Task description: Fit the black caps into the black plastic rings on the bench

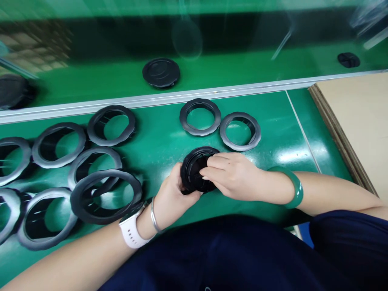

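Near my body I hold a round black plastic part with a raised rim and a hollow inside, tilted toward me. My left hand is wrapped round its left and lower edge, the thumb along the near side. With fingers bunched together, my right hand reaches into the hollow from the right. Whether a small piece sits between those fingertips is hidden. Just beyond the part lie two black rings, one to the left and a second touching or almost touching it on the right.
Several more black rings crowd the green table at left, some overlapping. Behind a metal rail, a black round lid and a smaller black disc rest on a green surface. Stacked cardboard stands at right.
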`<action>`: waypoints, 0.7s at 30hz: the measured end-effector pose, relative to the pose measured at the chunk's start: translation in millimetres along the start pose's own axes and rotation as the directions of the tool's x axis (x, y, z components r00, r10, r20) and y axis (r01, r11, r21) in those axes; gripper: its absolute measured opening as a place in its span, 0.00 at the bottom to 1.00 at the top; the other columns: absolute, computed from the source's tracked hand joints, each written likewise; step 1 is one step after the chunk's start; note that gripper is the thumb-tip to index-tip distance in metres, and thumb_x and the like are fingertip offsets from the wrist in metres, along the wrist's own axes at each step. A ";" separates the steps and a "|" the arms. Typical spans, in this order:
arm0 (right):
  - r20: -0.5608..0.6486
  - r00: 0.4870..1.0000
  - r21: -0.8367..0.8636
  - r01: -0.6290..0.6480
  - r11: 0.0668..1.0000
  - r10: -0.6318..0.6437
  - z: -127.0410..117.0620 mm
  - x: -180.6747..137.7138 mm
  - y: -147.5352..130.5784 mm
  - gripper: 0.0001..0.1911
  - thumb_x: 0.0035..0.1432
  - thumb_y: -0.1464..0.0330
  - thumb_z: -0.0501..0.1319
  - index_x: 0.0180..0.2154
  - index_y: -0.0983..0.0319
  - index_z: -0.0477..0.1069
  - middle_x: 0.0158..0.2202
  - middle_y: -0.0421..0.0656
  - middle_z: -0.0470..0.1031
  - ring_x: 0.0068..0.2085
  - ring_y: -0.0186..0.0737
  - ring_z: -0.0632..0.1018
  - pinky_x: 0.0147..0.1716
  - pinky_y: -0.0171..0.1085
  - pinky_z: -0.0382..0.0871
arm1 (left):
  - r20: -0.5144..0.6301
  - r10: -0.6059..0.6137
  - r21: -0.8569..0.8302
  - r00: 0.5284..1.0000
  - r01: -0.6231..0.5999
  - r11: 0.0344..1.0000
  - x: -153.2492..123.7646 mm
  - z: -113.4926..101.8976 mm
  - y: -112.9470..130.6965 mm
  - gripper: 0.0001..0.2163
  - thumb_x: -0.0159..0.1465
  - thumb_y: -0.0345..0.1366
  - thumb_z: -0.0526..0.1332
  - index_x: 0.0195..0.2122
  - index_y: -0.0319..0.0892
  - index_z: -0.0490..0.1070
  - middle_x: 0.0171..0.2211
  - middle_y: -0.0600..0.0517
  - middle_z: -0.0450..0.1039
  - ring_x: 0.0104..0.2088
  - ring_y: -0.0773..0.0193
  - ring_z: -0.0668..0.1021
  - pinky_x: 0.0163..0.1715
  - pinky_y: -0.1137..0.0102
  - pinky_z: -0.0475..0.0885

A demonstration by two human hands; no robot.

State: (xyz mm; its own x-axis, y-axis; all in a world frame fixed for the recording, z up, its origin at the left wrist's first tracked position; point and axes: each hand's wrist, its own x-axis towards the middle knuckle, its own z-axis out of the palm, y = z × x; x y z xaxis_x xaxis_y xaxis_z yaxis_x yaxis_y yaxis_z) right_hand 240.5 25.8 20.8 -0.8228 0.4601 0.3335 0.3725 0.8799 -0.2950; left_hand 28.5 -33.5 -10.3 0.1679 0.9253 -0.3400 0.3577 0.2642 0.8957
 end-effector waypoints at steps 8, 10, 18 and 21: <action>-0.033 0.999 -0.079 0.024 0.997 -0.026 1.2 -2.6 -2.4 0.15 0.67 0.77 0.50 0.38 0.67 0.75 0.31 0.46 0.68 0.31 0.41 0.67 0.31 0.40 0.65 | 0.034 -0.014 -0.184 0.999 0.020 0.983 1.4 0.5 4.7 0.29 0.51 0.34 0.72 0.52 0.42 0.62 0.45 0.48 0.75 0.42 0.56 0.81 0.41 0.62 0.79; -0.049 0.998 -0.123 0.020 0.992 -0.026 2.9 -2.4 -3.6 0.16 0.69 0.77 0.48 0.42 0.69 0.75 0.32 0.47 0.68 0.32 0.42 0.68 0.32 0.40 0.67 | 0.035 -0.033 -0.189 0.999 0.039 0.981 2.2 1.0 5.7 0.27 0.51 0.34 0.72 0.50 0.42 0.61 0.44 0.49 0.76 0.41 0.57 0.81 0.40 0.63 0.80; 0.100 0.988 -0.244 -0.087 0.966 0.114 7.3 4.2 -16.6 0.23 0.68 0.77 0.44 0.57 0.79 0.68 0.41 0.58 0.71 0.41 0.53 0.73 0.38 0.49 0.74 | 0.028 -0.025 -0.110 0.999 0.028 0.994 2.5 1.1 3.5 0.25 0.54 0.37 0.70 0.49 0.45 0.60 0.41 0.50 0.75 0.37 0.58 0.82 0.33 0.65 0.80; 0.196 0.968 -0.225 -0.108 0.968 0.153 4.4 7.4 -18.6 0.21 0.67 0.77 0.46 0.55 0.78 0.70 0.42 0.59 0.70 0.41 0.53 0.73 0.38 0.49 0.74 | 0.016 -0.015 -0.069 1.000 0.016 0.997 1.8 2.0 3.1 0.25 0.55 0.37 0.69 0.50 0.45 0.60 0.39 0.51 0.75 0.35 0.59 0.81 0.30 0.67 0.79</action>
State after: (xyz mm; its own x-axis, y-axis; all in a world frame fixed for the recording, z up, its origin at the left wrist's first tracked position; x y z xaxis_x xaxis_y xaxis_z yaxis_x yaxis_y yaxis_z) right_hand 225.6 12.3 24.8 -0.8241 0.5573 0.1018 0.5460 0.8292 -0.1198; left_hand 31.8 -31.6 -8.8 0.1770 0.9167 -0.3582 0.2960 0.2975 0.9077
